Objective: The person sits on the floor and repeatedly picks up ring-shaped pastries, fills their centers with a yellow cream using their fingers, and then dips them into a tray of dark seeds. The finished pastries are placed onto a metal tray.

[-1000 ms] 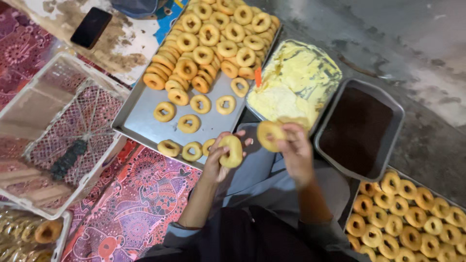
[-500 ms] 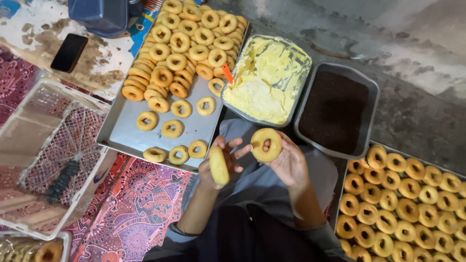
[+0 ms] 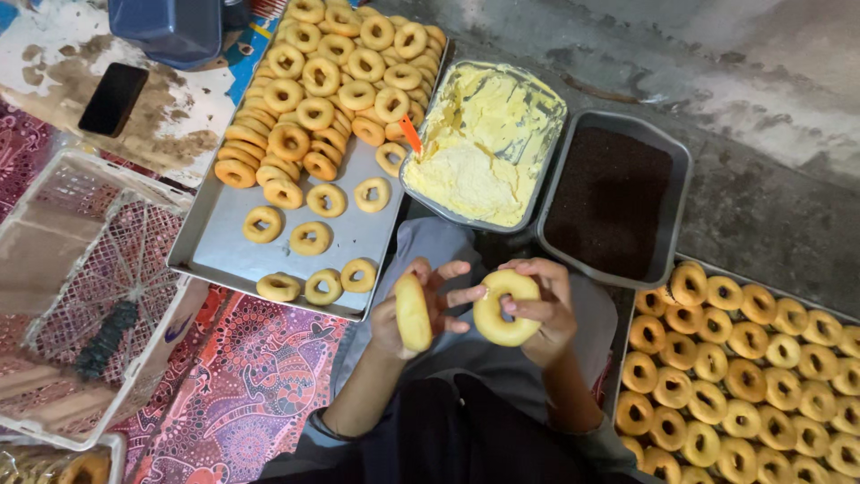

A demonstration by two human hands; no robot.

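- A long metal tray [image 3: 215, 242] lies on the left, piled at its far end with plain ring doughnuts [image 3: 322, 99], with a loose few scattered toward its near edge.
- A second tray [image 3: 638, 309] at the lower right holds more ring doughnuts [image 3: 743, 376] packed in close rows.
- A white mesh crate [image 3: 81, 287] sits at the far left on a patterned red cloth [image 3: 251, 385].
- Between the two trays stand two deep pans side by side: one filled with pale yellow cream [image 3: 484, 143], the other [image 3: 681, 170] with something dark and fine, possibly chocolate sprinkles, though the grain is too small to tell.
- A dark blue container [image 3: 170, 27] stands at the top left, with a black phone [image 3: 113, 99] lying just beside it.
- An orange spatula handle [image 3: 409, 133] pokes up at the cream pan's left rim.
- The right hand [image 3: 546, 309] grips a whole doughnut [image 3: 503, 307], face up, with the fingers wrapped round its outer edge.
- The left hand [image 3: 408, 314] holds a second doughnut [image 3: 413, 311] on edge against the palm, fingers spread loosely outward.
- Both held doughnuts hang over the person's lap, just in front of the pans, near each other but apart.
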